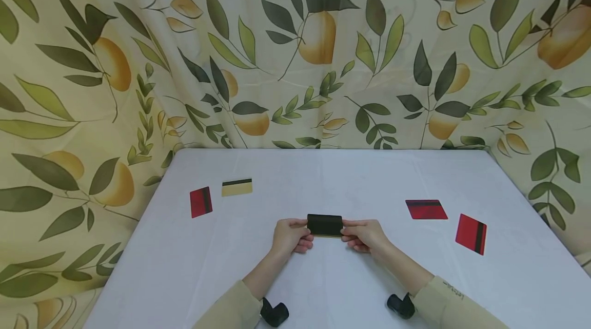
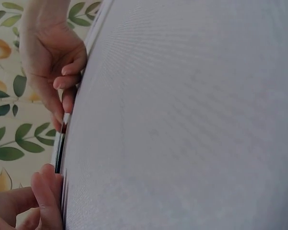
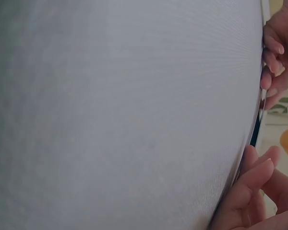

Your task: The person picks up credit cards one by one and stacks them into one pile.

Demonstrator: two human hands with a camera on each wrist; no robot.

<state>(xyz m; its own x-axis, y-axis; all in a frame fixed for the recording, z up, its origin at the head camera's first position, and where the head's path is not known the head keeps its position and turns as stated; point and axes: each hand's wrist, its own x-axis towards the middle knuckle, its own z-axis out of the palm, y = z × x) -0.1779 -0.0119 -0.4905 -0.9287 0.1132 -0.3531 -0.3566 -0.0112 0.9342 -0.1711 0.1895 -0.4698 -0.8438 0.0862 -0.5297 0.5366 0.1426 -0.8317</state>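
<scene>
Both hands hold a flat black card-sized piece [image 1: 325, 225] low over the middle of the white table, its long side running left to right. A thin yellow edge shows along its near side. My left hand [image 1: 291, 235] pinches the left end between thumb and fingers. At the opposite end, my right hand [image 1: 366, 235] pinches it the same way. From the left wrist view the piece [image 2: 60, 152] appears edge-on as a thin dark strip, with fingertips at both ends. The right wrist view shows that dark strip [image 3: 255, 130] between the two hands too.
On the left of the white table [image 1: 323, 175] lie a red card [image 1: 200, 202] and a gold card [image 1: 237, 188], each with a black stripe. Two red striped cards, one farther back [image 1: 427, 209] and one nearer [image 1: 471, 234], lie on the right. A leaf-patterned curtain [image 1: 286, 98] hangs behind.
</scene>
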